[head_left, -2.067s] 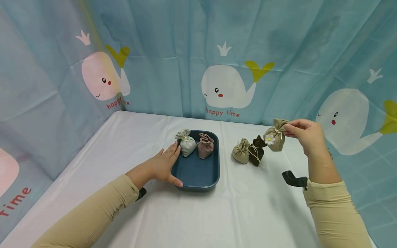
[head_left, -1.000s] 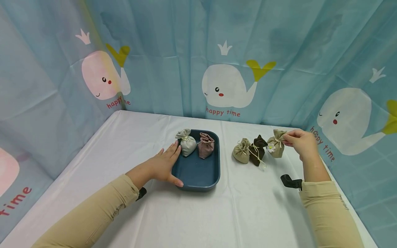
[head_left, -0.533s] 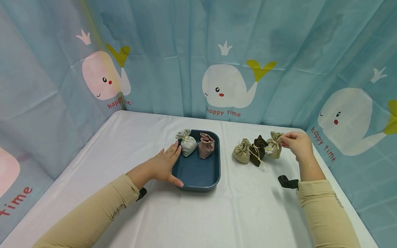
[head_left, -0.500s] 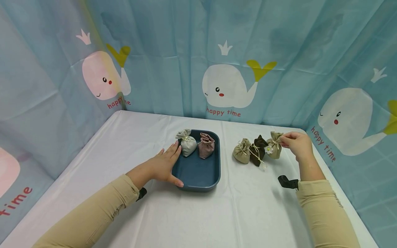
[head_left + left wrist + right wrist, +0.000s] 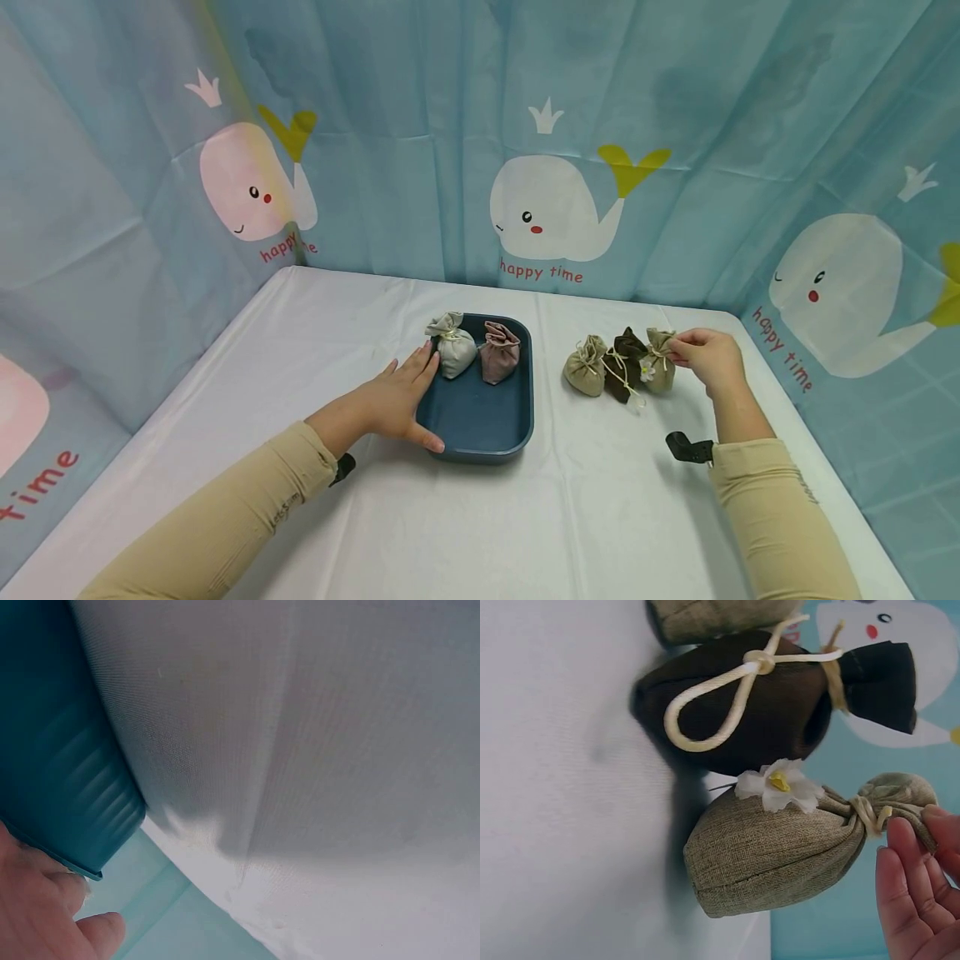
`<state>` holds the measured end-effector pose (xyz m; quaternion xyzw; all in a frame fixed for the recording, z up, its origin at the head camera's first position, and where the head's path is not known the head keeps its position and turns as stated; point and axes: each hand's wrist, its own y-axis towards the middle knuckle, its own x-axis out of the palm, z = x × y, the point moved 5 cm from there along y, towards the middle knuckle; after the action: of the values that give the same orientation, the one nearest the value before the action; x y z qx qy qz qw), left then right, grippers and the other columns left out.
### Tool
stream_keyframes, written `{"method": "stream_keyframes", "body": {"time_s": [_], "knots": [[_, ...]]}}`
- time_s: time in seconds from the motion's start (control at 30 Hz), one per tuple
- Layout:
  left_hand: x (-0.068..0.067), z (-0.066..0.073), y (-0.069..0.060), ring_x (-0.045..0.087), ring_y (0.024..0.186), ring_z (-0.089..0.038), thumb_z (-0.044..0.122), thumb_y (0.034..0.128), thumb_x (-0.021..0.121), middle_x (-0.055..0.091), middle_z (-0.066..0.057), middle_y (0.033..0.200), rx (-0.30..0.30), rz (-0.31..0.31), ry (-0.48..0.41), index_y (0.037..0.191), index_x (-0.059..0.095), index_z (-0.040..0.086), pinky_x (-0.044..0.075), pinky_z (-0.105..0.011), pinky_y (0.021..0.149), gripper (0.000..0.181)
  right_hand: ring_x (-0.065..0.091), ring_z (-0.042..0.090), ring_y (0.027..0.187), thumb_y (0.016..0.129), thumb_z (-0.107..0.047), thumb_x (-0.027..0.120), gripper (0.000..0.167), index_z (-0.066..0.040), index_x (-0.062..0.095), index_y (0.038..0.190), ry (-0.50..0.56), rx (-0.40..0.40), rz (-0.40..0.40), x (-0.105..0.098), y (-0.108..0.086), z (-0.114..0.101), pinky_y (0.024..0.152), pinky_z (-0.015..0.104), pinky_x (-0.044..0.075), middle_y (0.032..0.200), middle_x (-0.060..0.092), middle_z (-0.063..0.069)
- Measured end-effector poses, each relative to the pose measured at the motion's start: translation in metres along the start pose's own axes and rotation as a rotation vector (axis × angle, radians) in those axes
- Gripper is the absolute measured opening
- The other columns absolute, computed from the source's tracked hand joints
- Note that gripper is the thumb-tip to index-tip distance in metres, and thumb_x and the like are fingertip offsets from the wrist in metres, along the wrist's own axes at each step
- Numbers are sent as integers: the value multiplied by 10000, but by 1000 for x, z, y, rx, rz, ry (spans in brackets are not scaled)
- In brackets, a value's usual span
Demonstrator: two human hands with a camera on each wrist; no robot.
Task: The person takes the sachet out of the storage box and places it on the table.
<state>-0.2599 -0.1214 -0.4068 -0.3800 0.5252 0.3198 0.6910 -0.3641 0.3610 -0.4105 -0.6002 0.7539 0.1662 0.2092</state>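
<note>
My right hand (image 5: 708, 358) pinches the gathered neck of a tan drawstring pouch (image 5: 772, 851) with a white flower on it. The pouch stands close beside a dark brown pouch (image 5: 735, 705) tied with cream cord; left of that sits another tan pouch (image 5: 584, 367). My left hand (image 5: 393, 400) lies with spread fingers against the left rim of a dark blue tray (image 5: 480, 457). Inside the tray, toward its back, are a pale grey pouch (image 5: 454, 353) and a mauve pouch (image 5: 499, 354). The left wrist view shows only the tray's outer wall (image 5: 67, 750) and part of that hand.
A white cloth (image 5: 465, 533) covers the table. Blue curtains (image 5: 420, 208) printed with whales hang behind it and at both sides. A black wrist mount (image 5: 688, 448) projects from the right sleeve.
My right hand has lowered the flowered pouch and brought it left, close against the dark brown one. The left hand and the tray have stayed in place.
</note>
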Motion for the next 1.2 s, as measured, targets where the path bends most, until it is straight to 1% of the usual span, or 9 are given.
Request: {"method": "stream_keyframes", "body": {"time_s": [0.03,0.13,0.3,0.47,0.6,0.73,0.87,1.0,1.2], "knots": [[0,0,0,-40,1394,-299,803,573,578,-106,-153,1517,2,1,-3,1466,-6,24,103,-568,1063,1321,667,114,677,831,-341,671,316,-43,681,938,-32,4,7,1,-5,-5,681,355,538,799,691,39],[0,0,0,-46,1394,-295,811,570,570,-109,-152,1517,1,0,-2,1467,-9,27,103,-566,1064,1324,666,127,689,840,-323,666,347,4,669,955,-39,-6,4,5,-8,-7,681,371,537,819,686,76],[-1,1,0,-86,1391,-260,836,554,545,-126,-138,1515,-6,-8,2,1468,-21,42,99,-550,1073,1337,655,83,697,818,-356,683,308,-64,679,917,-38,35,3,8,2,7,645,421,534,795,680,-5],[-1,1,0,-92,1390,-253,845,547,538,-129,-135,1515,-8,-11,4,1467,-26,44,99,-547,1074,1344,667,142,712,811,-384,684,386,-20,669,940,-44,-6,-13,5,10,17,616,408,532,830,686,74],[-1,0,1,-85,1392,-258,839,548,545,-129,-135,1515,-10,-12,1,1467,-27,43,97,-549,1074,1344,662,92,674,785,-488,667,415,-96,680,920,-102,31,16,-1,9,19,616,508,499,777,687,-7],[0,0,1,-77,1393,-263,837,549,548,-130,-134,1516,-12,-14,1,1468,-29,46,95,-548,1074,1343,666,128,731,830,-511,599,478,-65,662,994,-168,64,18,-6,-16,-8,774,599,429,854,692,51],[-1,0,0,-56,1395,-277,852,537,531,-122,-137,1517,-10,-10,0,1468,-21,43,102,-549,1073,1351,654,135,790,878,-500,526,537,-18,615,1094,-196,84,29,-12,-41,-36,849,585,413,1015,657,159],[-1,1,0,-46,1396,-281,858,530,525,-112,-143,1517,-5,-5,-1,1468,-11,38,108,-553,1070,1356,612,44,721,894,-491,500,545,-15,593,1145,-189,88,37,-17,-47,-43,873,563,414,1105,619,190],[-1,1,0,-54,1396,-270,876,516,499,-116,-139,1517,-9,-7,2,1469,-15,43,106,-547,1073,1366,554,-64,627,893,-466,521,534,3,584,1141,-146,48,46,-23,-44,-43,887,499,434,1073,617,170]]}}
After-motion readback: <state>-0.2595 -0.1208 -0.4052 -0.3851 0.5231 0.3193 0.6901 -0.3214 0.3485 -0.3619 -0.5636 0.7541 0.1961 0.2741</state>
